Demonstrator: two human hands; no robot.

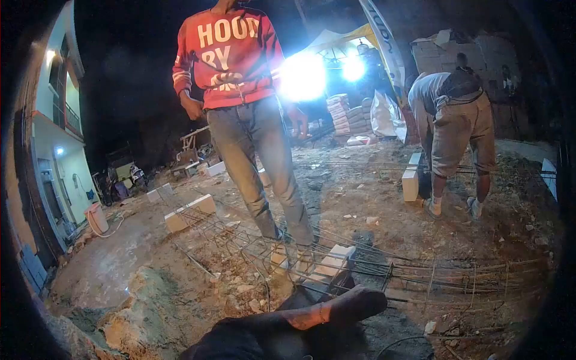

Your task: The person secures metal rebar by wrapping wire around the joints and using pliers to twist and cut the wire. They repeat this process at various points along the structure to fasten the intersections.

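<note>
Rusty steel rods tied into a long cage (431,282) lie near a pale rectangular block (337,260) on rubbly ground (360,207); with both hands unseen, I cannot tell the fingers' state or the current step, but reaching there calls for avoiding the rods.

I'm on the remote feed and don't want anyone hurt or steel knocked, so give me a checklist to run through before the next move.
1. Wearer's own hands visible: not ok, neither can be made out.
2. Co-worker in red clear of the rebar cage: not ok, their feet are right at it.
3. Bent co-worker away from the near block: ok, they are farther back on the right.
4. Cage resting firmly on the near block: cannot tell.
5. Level, tidy footing: not ok, the ground is uneven with loose stones.
6. Work area lit: ok, though the lamps glare.
</note>
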